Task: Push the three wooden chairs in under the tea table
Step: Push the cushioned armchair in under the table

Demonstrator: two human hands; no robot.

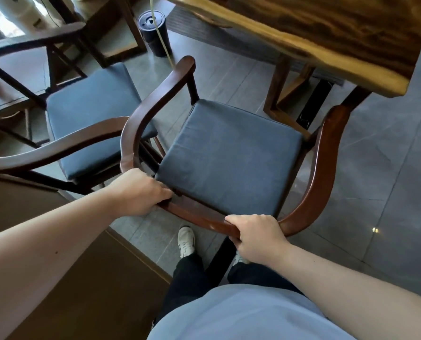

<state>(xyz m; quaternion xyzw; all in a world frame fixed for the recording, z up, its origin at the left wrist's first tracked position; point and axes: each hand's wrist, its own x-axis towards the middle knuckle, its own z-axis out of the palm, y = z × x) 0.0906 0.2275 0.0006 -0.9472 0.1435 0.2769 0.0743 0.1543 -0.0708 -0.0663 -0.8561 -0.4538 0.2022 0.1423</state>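
Observation:
A dark wooden armchair [155, 94] with a blue-grey seat cushion [229, 153] stands right in front of me, its front facing the tea table [327, 28] at the upper right. My left hand [140, 190] grips the curved back rail on its left side. My right hand [256, 236] is closed over the same rail further right. The seat's front edge lies just short of the table's thick slab top. A second chair [91, 104] of the same kind stands to the left, touching or almost touching the first one's arm.
A dark cylindrical bin [153, 33] with a thin yellow-green hose stands on the grey tiled floor beyond the chairs. The table's wooden legs [288, 94] are under the slab. A brown wooden surface [86, 278] runs along my left. My feet show below the chair.

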